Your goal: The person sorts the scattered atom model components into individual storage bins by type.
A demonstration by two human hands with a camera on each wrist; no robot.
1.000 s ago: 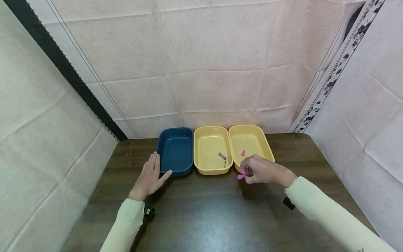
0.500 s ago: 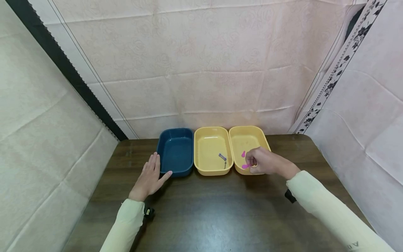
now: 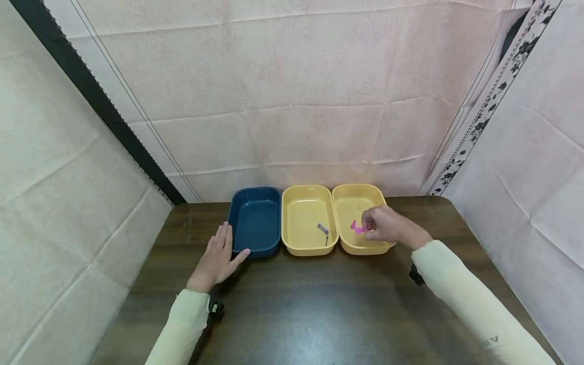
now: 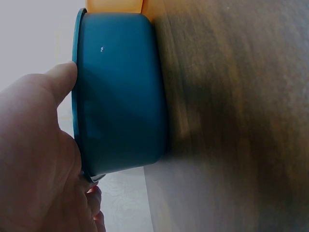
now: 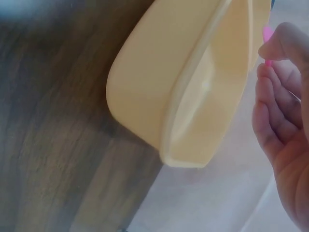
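My right hand (image 3: 385,224) pinches a small pink piece (image 3: 360,230) with a rounded end between thumb and fingers, over the right yellow tray (image 3: 358,191). Another small pink piece (image 3: 353,224) lies in that tray, just beside the held one in the head view. In the right wrist view the held pink piece (image 5: 267,34) sticks out past the thumb, partly hidden by the fingertips. My left hand (image 3: 216,257) is at the blue tray (image 3: 254,251), fingers straight along its left side and thumb at the front rim. The left wrist view shows the thumb against the blue tray's rim.
Between the blue tray and the right one stands the middle yellow tray (image 3: 301,203). It holds a small purple piece (image 3: 322,228) and a thin dark piece (image 3: 326,240). The trays line the back of the dark wooden table (image 3: 292,309), close to hanging pale cloth (image 3: 292,101).
Holding the pink piece, my right hand has moved from the right yellow tray's front rim away from me, to over its inside. My left hand has stayed put.
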